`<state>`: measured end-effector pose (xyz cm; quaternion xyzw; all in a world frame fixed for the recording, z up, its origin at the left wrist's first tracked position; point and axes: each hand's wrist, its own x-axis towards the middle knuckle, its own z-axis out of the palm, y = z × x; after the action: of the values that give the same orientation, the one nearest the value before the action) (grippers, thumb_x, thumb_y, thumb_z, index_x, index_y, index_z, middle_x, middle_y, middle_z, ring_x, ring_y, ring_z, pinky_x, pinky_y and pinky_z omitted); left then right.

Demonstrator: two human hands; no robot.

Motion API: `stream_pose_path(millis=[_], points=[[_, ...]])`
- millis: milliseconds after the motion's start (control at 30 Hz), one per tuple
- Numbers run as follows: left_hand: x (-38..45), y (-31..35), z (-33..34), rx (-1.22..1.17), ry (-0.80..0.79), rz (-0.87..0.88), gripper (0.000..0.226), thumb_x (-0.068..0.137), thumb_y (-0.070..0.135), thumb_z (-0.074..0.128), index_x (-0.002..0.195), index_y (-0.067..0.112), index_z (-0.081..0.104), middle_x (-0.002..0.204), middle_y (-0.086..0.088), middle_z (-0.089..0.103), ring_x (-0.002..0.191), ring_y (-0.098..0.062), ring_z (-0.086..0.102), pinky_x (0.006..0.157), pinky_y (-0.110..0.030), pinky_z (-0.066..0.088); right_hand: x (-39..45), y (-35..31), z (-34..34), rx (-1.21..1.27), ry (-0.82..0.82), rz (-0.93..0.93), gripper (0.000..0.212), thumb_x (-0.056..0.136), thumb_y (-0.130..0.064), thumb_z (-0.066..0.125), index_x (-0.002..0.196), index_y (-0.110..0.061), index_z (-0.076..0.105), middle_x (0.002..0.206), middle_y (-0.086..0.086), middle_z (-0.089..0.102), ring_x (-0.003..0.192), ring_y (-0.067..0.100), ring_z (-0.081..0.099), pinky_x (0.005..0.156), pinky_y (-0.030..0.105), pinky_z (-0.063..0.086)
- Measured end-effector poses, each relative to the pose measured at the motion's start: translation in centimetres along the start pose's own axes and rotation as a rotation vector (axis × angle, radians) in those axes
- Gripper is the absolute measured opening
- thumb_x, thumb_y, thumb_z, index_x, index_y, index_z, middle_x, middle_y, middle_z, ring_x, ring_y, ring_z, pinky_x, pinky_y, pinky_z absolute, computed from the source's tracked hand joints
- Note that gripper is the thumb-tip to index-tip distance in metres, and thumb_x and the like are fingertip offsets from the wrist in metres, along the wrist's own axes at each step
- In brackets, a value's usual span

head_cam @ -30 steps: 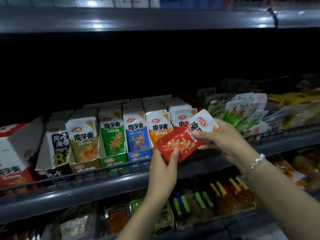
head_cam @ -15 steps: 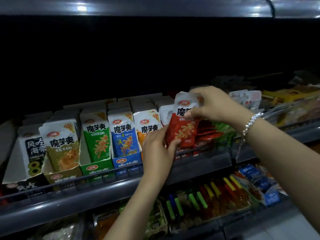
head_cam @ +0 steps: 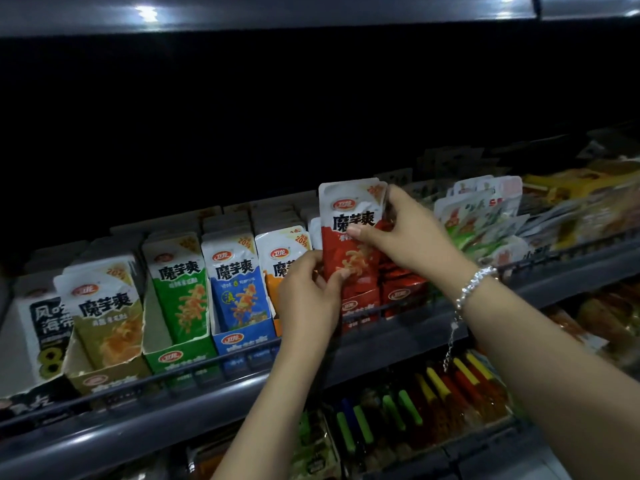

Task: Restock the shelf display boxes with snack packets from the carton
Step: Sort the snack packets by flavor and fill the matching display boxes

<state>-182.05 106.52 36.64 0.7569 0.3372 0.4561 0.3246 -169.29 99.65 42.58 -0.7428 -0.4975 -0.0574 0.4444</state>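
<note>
We hold a red snack packet (head_cam: 349,237) upright over the red display box (head_cam: 360,308) on the middle shelf (head_cam: 194,400), its lower edge dipping into the box among other red packets. Our right hand (head_cam: 412,237) pinches the packet's upper right side, thumb across its front and fingers behind. Our left hand (head_cam: 308,292) grips the lower left corner, fingers curled round the edge. A beaded bracelet (head_cam: 474,285) circles the right wrist. Left of the red box stand the orange box, mostly hidden by our left hand, then the blue box (head_cam: 242,299), the green box (head_cam: 180,306) and the olive box (head_cam: 107,327), each with packets upright. Right of our hands, white and green packets (head_cam: 481,216) lean in a stack.
</note>
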Motion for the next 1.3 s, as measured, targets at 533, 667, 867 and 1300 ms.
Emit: stream_pose_path(millis=[533, 667, 867, 1300], points=[[-1.2, -0.8, 0.1, 0.286, 0.053, 0.041, 0.025, 0.079, 0.038, 0.075, 0.094, 0.022, 0.064, 0.082, 0.007, 0.064, 0.08, -0.014, 0.059, 0.067, -0.034, 0.05, -1.0, 0.7, 0.6, 0.221, -0.309, 0.066, 0.046, 0.092, -0.024, 0.059, 0.127, -0.02, 0.029, 0.076, -0.003, 0.064, 0.064, 0.014, 0.069, 0.063, 0.03, 0.059], [-1.2, -0.6, 0.3, 0.249, 0.049, 0.054, 0.034, 0.081, 0.041, 0.071, 0.108, 0.022, 0.061, 0.099, 0.01, 0.058, 0.089, -0.009, 0.054, 0.073, -0.023, 0.047, -1.3, 1.2, 0.8, 0.225, -0.328, 0.127, 0.04, 0.089, -0.023, 0.063, 0.119, -0.021, 0.036, 0.07, -0.004, 0.064, 0.049, 0.003, 0.063, 0.049, 0.016, 0.05], [-1.5, -0.7, 0.5, 0.173, 0.07, 0.076, 0.058, 0.09, 0.031, 0.063, 0.143, 0.02, 0.042, 0.127, 0.003, 0.054, 0.119, -0.012, 0.045, 0.093, -0.017, 0.033, -1.7, 1.3, 1.1, 0.095, 0.002, -0.075, 0.075, 0.078, -0.016, 0.075, 0.139, -0.033, 0.036, 0.084, -0.015, 0.052, 0.062, -0.001, 0.056, 0.054, 0.002, 0.04], [-1.9, -0.5, 1.2, 0.174, -0.119, 0.172, 0.074, 0.1, 0.019, 0.045, 0.149, 0.027, -0.01, 0.16, 0.001, 0.012, 0.146, -0.012, 0.017, 0.119, -0.029, 0.02, -1.5, 2.2, 2.9, -0.054, -0.065, -0.316, 0.055, 0.094, -0.018, 0.053, 0.145, -0.021, 0.033, 0.152, 0.004, 0.03, 0.139, 0.021, 0.027, 0.116, 0.036, 0.022]])
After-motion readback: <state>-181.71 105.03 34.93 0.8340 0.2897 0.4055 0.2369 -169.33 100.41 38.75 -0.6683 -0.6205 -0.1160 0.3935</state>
